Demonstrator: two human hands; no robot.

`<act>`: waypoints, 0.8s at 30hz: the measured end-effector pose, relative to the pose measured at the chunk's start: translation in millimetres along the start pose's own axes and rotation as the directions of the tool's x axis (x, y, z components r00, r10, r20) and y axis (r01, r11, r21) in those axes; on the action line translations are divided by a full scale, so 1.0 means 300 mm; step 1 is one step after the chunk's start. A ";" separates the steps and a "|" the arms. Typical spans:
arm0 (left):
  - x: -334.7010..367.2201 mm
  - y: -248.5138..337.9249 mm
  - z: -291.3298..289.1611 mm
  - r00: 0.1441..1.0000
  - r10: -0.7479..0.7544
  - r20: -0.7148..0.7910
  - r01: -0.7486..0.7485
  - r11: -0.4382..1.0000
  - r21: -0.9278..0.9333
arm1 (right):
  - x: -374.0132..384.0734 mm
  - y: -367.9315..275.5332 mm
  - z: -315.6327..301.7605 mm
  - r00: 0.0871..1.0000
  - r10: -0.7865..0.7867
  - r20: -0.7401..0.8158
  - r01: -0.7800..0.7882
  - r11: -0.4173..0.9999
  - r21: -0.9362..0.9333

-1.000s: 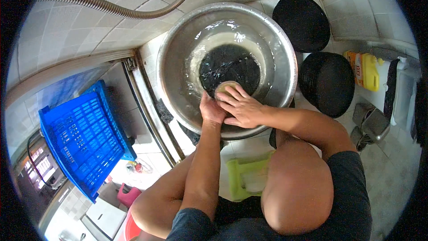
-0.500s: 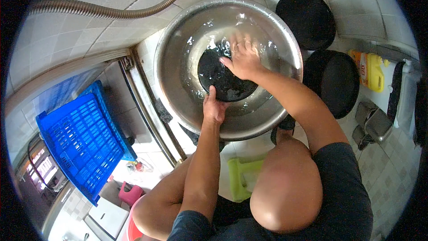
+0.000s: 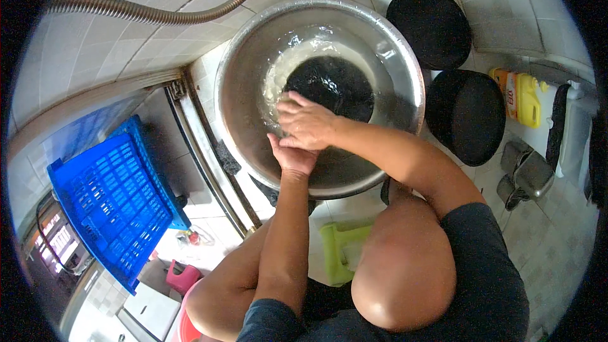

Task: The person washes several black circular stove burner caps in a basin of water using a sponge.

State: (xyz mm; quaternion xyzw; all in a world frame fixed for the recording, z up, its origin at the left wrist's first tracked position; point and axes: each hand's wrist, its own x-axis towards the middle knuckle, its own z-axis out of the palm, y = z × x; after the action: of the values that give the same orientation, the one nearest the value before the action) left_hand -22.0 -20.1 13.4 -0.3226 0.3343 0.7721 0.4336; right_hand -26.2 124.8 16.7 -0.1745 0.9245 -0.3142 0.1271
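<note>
A wide steel basin (image 3: 415, 98) with water in it stands in front of me. Under the water lies a dark, round, flat piece (image 3: 332, 85); its kind is hard to make out. My right hand (image 3: 308, 123), fingers stretched out, lies over my left hand (image 3: 296, 157) near the basin's near-left side. The left palm is turned up with its thumb out, and the right hand covers most of its fingers. Neither hand visibly grips anything. The right hand overlaps the dark piece's edge in view; whether they touch, I cannot tell.
Two black round pieces (image 3: 465, 117) lean right of the basin, near a yellow bottle (image 3: 529, 100) and metal containers (image 3: 532, 174). A blue crate (image 3: 114, 199) stands left. A green plastic piece (image 3: 339, 253) lies below the basin. A metal hose (image 3: 158, 16) hangs above.
My hands have let go of the dark round piece, which now lies in the water. The right hand has come down and left, onto the left hand.
</note>
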 end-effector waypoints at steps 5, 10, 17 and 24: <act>0.061 -0.013 0.032 0.994 -0.003 -0.105 0.017 0.991 0.131 | 0.014 0.147 -0.010 0.940 0.239 -0.244 -0.278 0.950 -0.143; 0.073 -0.044 0.045 0.961 0.138 -0.241 -0.105 0.984 0.147 | -0.075 0.250 -0.077 0.762 0.608 -0.222 -0.619 0.785 0.025; 0.061 -0.071 0.002 0.938 0.239 -0.252 -0.268 0.960 -0.087 | -0.206 0.160 -0.030 0.442 0.855 -0.273 -0.808 0.511 0.292; 0.050 -0.276 0.010 0.841 0.425 -0.334 -0.349 0.899 0.266 | -0.167 0.170 0.201 0.142 0.970 -0.200 -0.597 0.245 0.764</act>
State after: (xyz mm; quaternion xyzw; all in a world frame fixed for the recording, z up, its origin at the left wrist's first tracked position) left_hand 44.4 22.2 -16.2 -0.3489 0.5450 0.7289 0.2234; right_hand 27.7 150.5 -55.3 0.5324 0.7112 -0.4589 -0.0129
